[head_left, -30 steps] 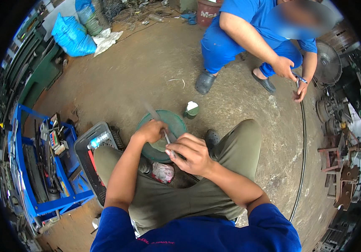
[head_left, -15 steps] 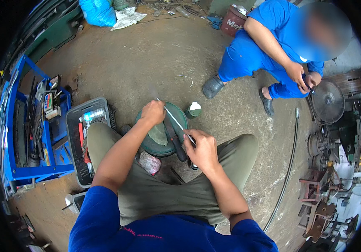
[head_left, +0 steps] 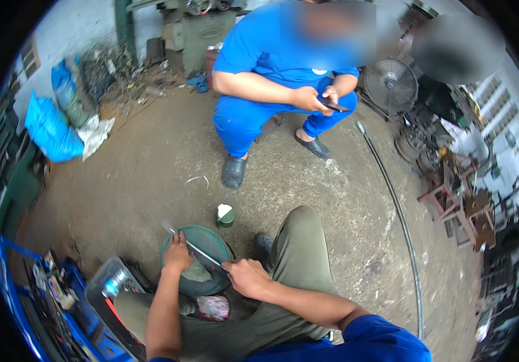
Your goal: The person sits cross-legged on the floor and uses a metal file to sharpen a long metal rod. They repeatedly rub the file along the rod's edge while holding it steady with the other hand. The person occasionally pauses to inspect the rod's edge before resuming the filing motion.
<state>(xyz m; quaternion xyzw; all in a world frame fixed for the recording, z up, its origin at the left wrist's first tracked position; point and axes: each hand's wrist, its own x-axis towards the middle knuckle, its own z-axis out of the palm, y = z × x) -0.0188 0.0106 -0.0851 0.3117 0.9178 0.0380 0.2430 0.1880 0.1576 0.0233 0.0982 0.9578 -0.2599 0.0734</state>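
Head view, looking down over bent knees in olive trousers point(head_left: 295, 253) onto a dusty workshop floor point(head_left: 150, 169). Left hand point(head_left: 178, 253) closed near the far end of a long flat metal blade point(head_left: 202, 256), fingers curled over it, pressing it down onto a round green disc point(head_left: 202, 238) between the feet. Right hand point(head_left: 246, 279) wrapped around the near end of the blade, fist closed on what looks like the handle. Blade lying slantwise across the disc, tip toward upper left, touching the disc's top face, as far as can be told.

Looks like a honing or grinding stroke. Best done with even pressure from both hands, blade kept at one steady shallow angle, left fingertips kept back from the edge, strokes running the full length and not dwelling on one spot. Risk of a slip toward the knee if the handle grip loosens.

Just beyond the disc, a small green tin with a white top point(head_left: 225, 215), apart from it. A crumpled pinkish rag point(head_left: 212, 306) below the disc, near the left leg. To the left, a grey plastic crate point(head_left: 107, 283) and a blue tool rack point(head_left: 42, 301) with hand tools. Further off, a seated co-worker in blue clothes point(head_left: 259, 114) holding a dark phone point(head_left: 335, 106) in both hands. A long black hose point(head_left: 401, 223) curving along the right, a standing fan point(head_left: 390, 84) and a blue sack point(head_left: 49, 134) behind.
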